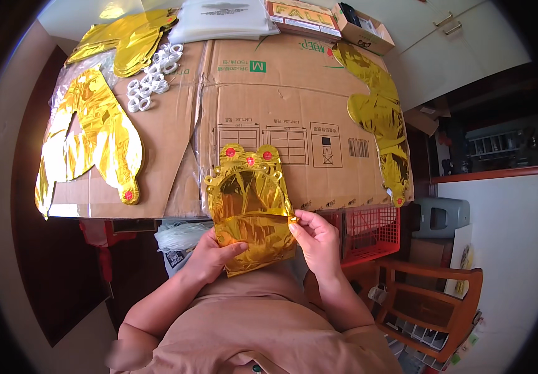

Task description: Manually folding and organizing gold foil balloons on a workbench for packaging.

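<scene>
**Gold foil piece held over the cardboard-covered desk**

Flattened brown cardboard (pixel 269 106) covers the desk in front of you, its printed panels facing up. Both your hands are at the near edge, holding a folded gold foil balloon (pixel 250 206) with small red dots along its top rim. Its upper part lies on the cardboard, while its lower part hangs off the edge toward your lap.

Your left hand (pixel 209 255) is clamped on the balloon's lower left corner, thumb lying across the front of the foil. Your right hand (pixel 317 240) pinches the right edge about halfway up, fingertips closed together on the foil.

On the left of the cardboard lies a flat gold foil shape (pixel 91 137) with one red dot at its lower end, well apart from your hands. Beyond it, near the far left corner, sit more gold foil pieces (pixel 125 37) and, just beside them, a cluster of small white rings (pixel 153 75). Along the right edge of the cardboard stretches a long gold foil strip (pixel 381 118). At the far edge rest a stack of clear plastic bags (pixel 225 19) and an open cardboard box (pixel 362 28). A red crate (pixel 368 230) and a wooden chair (pixel 431 299) stand to your right below the desk.
</scene>
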